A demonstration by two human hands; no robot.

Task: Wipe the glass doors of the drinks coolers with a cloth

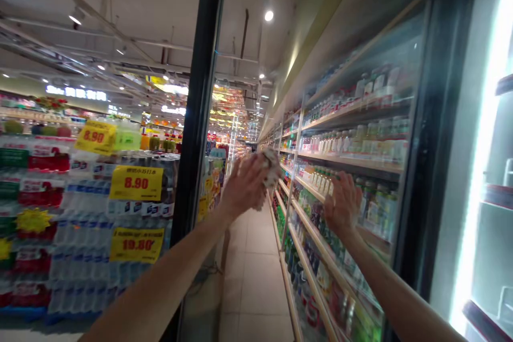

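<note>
My left hand (245, 184) presses a crumpled, patterned cloth (269, 177) against the glass door (256, 91), near its middle. The fingers wrap over the cloth's left side. To the right, my right hand (343, 203) is raised at the same glass with its fingers apart and nothing in it. A dark frame (199, 91) borders the glass on the left. Shelves of bottles show through or in the glass behind both hands; whether they are reflected I cannot tell.
A lit cooler interior (497, 181) with shelf edges is at the far right. Stacked bottle packs (82, 240) with yellow price signs (136, 183) stand on the left. A tiled floor strip (256, 278) shows in the glass.
</note>
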